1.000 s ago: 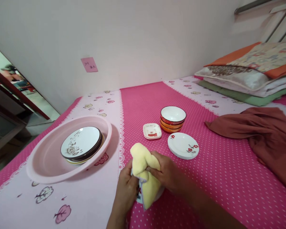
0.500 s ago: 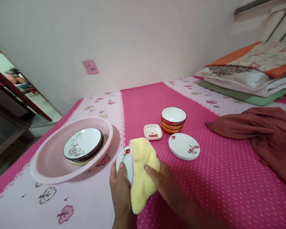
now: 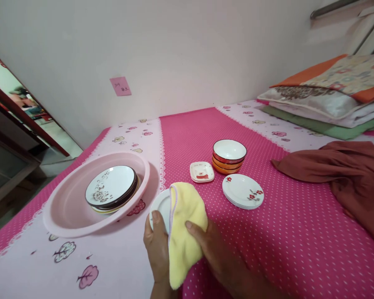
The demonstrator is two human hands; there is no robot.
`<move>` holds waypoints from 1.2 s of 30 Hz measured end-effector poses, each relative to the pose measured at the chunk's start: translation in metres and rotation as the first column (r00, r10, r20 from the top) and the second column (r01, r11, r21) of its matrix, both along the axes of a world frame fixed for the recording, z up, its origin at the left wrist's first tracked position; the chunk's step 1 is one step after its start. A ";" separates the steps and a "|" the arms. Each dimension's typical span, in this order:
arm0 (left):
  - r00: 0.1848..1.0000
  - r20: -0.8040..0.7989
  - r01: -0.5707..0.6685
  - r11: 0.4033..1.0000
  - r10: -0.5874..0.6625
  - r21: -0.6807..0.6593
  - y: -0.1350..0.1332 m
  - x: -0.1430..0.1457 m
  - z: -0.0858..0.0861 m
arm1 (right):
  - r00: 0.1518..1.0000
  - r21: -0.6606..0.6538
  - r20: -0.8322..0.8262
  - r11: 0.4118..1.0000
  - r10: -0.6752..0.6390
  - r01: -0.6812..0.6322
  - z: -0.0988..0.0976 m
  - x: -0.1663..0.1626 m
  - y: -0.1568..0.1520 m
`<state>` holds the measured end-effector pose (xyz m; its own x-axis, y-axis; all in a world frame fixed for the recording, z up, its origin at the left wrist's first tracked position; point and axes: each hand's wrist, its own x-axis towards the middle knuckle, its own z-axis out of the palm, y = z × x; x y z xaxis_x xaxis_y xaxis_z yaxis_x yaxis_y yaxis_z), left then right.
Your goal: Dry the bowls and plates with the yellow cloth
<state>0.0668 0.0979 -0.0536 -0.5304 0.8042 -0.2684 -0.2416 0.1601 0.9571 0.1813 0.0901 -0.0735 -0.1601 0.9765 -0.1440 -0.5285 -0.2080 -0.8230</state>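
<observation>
A small white plate [image 3: 161, 204] is gripped at its left edge by my left hand [image 3: 158, 245], thumb on top. A yellow cloth [image 3: 187, 232] is draped over the plate's right side and hides most of it. My right hand [image 3: 205, 243] pinches the cloth against the plate, thumb on the near face. Right of my hands lies a stack of white plates [image 3: 241, 189] with red flowers. Behind them are a square white dish [image 3: 202, 171] with a red picture and several stacked orange bowls [image 3: 230, 151] with white insides.
At left stands a pink basin [image 3: 57, 207] holding stacked dark-rimmed plates [image 3: 110, 187]. A brown-red garment [image 3: 352, 178] lies at right. Folded bedding and a pillow [image 3: 324, 101] are piled at the back right. A wall [image 3: 187, 54] closes the far side of the pink bedspread [image 3: 286, 232].
The plate has turned in my left hand: its red flower, visible before, no longer shows. The cloth and my right hand have shifted slightly left and down. The view has moved a little.
</observation>
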 end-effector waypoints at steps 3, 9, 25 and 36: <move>1.000 -0.003 0.010 0.999 -0.010 0.053 0.001 0.000 0.004 | 0.999 -0.008 0.031 1.000 -0.007 0.007 -0.001 0.001 0.001; 0.965 0.014 0.256 0.949 -0.263 0.182 0.009 -0.007 0.003 | 0.969 0.037 0.242 0.997 0.054 -0.065 -0.001 0.040 0.025; 0.894 0.386 0.157 0.966 -0.227 0.203 0.014 0.012 -0.003 | 0.834 0.447 0.445 0.888 -0.326 0.109 -0.013 0.043 0.027; 0.530 0.771 0.231 0.935 -0.353 0.269 0.018 -0.006 -0.011 | 0.488 0.777 0.625 0.539 -0.609 -0.323 -0.012 0.059 0.031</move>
<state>0.0608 0.1159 -0.0651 0.1239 0.9295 -0.3473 -0.8721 0.2690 0.4087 0.2404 0.1214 -0.0856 -0.2772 0.7079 0.6496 0.4766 0.6884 -0.5468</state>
